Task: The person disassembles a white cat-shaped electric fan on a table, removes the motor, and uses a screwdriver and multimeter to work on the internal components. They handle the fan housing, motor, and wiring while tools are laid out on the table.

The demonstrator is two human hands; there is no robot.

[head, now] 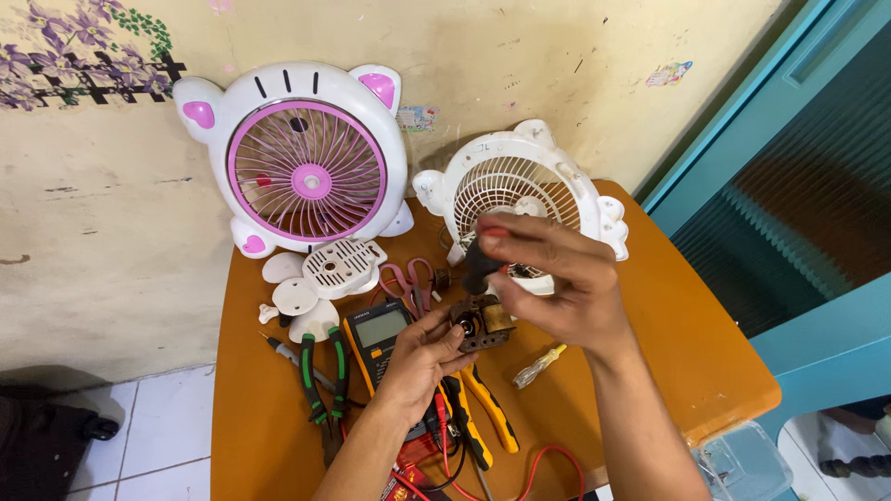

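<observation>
Here, over the orange table by a yellowed wall, left hand pinches a small motor; right hand grips a black handle.

A cream wall stands behind the orange worktop — stained, scuffed, its paint chipped in spots. A purple flower decal sits at the wall's upper left, and small stickers dot it further right. Off the worktop's right edge is a teal door with dark ribbed glass. Off its left edge lies a floor of pale tiles — evenly lit.
</observation>
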